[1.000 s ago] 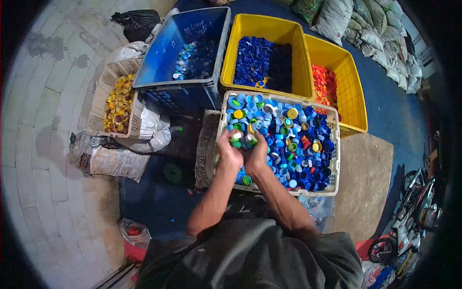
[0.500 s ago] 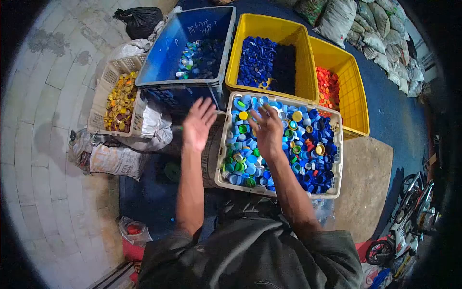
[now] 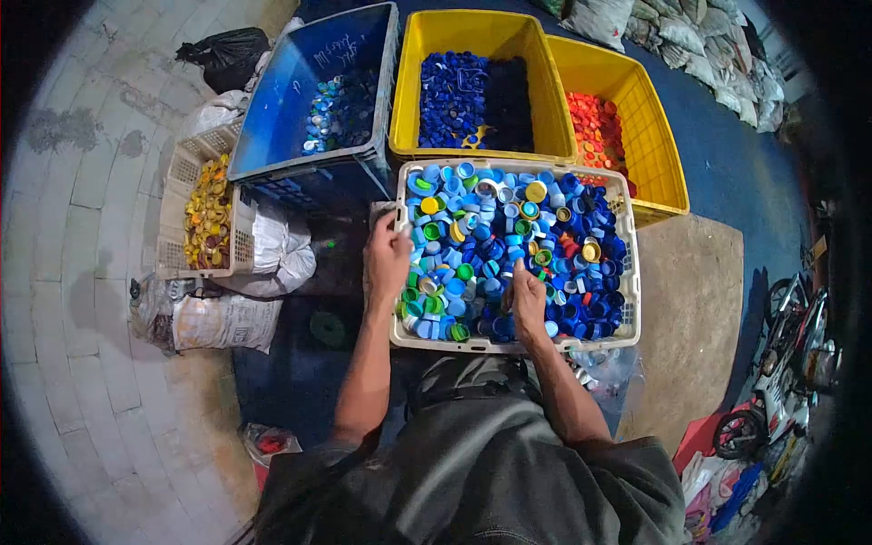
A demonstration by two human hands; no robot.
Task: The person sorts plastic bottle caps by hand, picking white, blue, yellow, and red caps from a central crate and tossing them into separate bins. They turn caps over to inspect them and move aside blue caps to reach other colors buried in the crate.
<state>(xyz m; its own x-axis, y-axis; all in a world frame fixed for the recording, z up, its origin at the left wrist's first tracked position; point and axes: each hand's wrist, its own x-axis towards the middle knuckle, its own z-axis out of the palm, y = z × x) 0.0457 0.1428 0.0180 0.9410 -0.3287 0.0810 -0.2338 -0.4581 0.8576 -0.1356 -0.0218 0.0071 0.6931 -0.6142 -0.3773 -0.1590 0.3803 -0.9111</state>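
Observation:
A pale plastic crate (image 3: 509, 347) full of loose bottle caps, mostly blue with some green, yellow and red, lies in front of me. My right hand (image 3: 529, 300) is down among the caps with its fingers curled. Its thumb tip presses at a blue bottle cap (image 3: 516, 254); the palm hides the fingertips. Beside the crate's left rim is my left hand (image 3: 389, 259), its fingers bent inward and slightly blurred. Whatever lies between those fingers cannot be made out.
Behind the crate stand a blue bin (image 3: 263, 127) and a yellow bin (image 3: 409, 91), both with caps, and another yellow bin (image 3: 658, 145) holding red caps. A basket (image 3: 173, 232) of yellow caps is at left. Sacks (image 3: 681, 41) lie far right; a motorcycle (image 3: 772, 391) stands nearer.
Both hands were raised and open; now the right is lowered into the caps, closed, and the left is at the crate's left rim with bent fingers. The view has shifted slightly.

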